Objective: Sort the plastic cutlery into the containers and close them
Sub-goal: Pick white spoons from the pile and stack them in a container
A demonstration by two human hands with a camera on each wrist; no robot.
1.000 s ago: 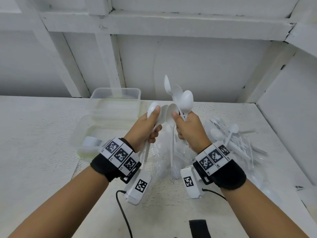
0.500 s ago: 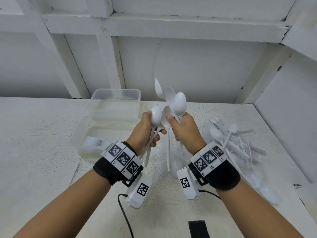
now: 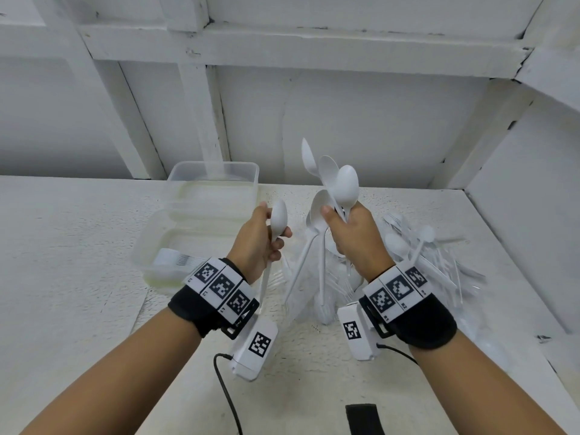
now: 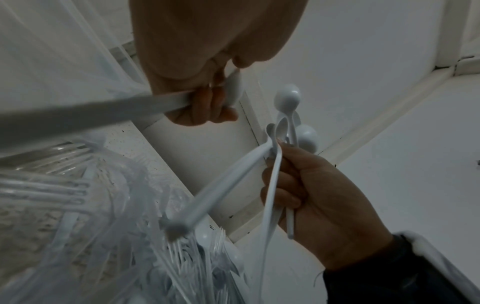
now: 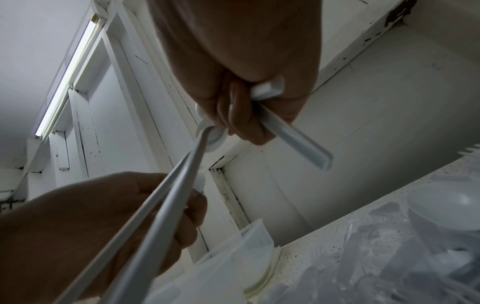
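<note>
My left hand (image 3: 262, 237) grips one white plastic spoon (image 3: 278, 216) upright, bowl up, above the table. To its right, my right hand (image 3: 351, 233) holds a bundle of several white spoons (image 3: 340, 183) with bowls fanned upward and handles hanging down. In the left wrist view the left fingers (image 4: 207, 102) curl round the spoon handle (image 4: 103, 113), and the right hand (image 4: 319, 197) with its spoons (image 4: 287, 98) is alongside. A pile of white cutlery (image 3: 417, 255) lies on the table behind and right of my right hand. A clear container (image 3: 147, 246) at left holds white forks (image 3: 174, 260).
A second clear container (image 3: 213, 177) stands behind the first, against the white wall. White wall panels close in the back and the right side. A black strap (image 3: 364, 419) and a cable (image 3: 226, 394) lie near the table's front edge.
Both hands were touching, the left taking one spoon from the bundle. Now they have parted: the left hand has drawn left with the single spoon, the right keeps the bundle.
</note>
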